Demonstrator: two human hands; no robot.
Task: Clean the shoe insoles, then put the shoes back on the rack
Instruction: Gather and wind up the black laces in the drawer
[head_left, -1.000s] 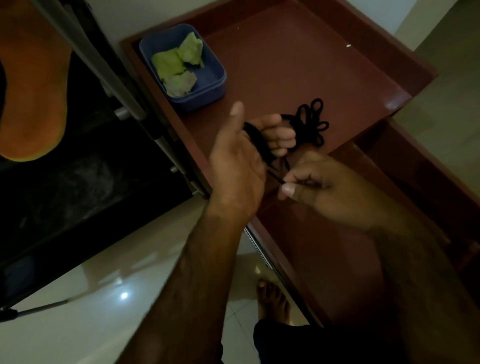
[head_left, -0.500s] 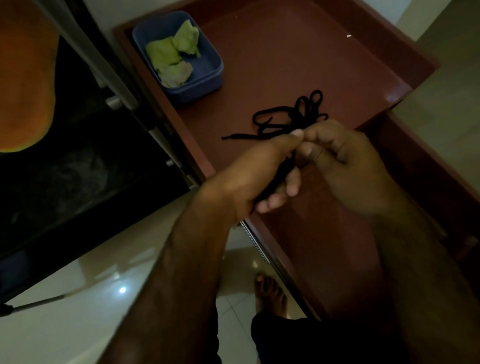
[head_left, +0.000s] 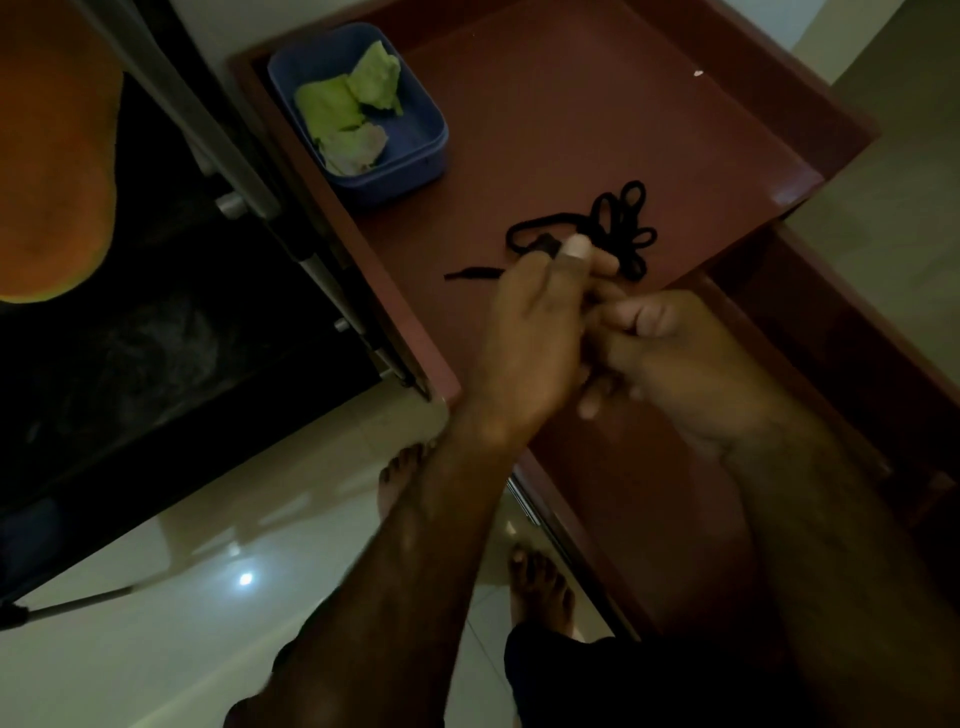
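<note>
**Black lace pinched at the left thumb, its bundle just beyond**

The left hand (head_left: 524, 343) reaches forward over the near part of the red-brown top (head_left: 597, 104), thumb stretched out and pressed against a curled finger, with a dark bit of the shoelace (head_left: 618, 223) nipped between them. The right hand (head_left: 691, 364) sits tight against it on the right, fingers curled inward and knuckles up. A dark gap shows between the two hands, but whether any lace runs inside the right hand's fingers cannot be told, as the left hand and motion blur cover that spot.

The lace lies on the top, just past the left thumb tip. Most of it is a knot of small loops to the far right of the thumb. One larger loop curves back to the left, and a loose end (head_left: 472, 274) lies flat on the surface just left of the left hand.

Further out, near the far left corner of the top, stands a blue tub (head_left: 415, 166) holding crumpled green cloths (head_left: 343, 111), well apart from the lace. Left of the top runs a grey metal bar (head_left: 244, 171) over a dark area, and at the frame's left edge sits an orange rounded shape (head_left: 52, 182), too cropped to name. Below, two bare feet (head_left: 540, 587) stand on pale glossy tiles (head_left: 182, 597).
</note>
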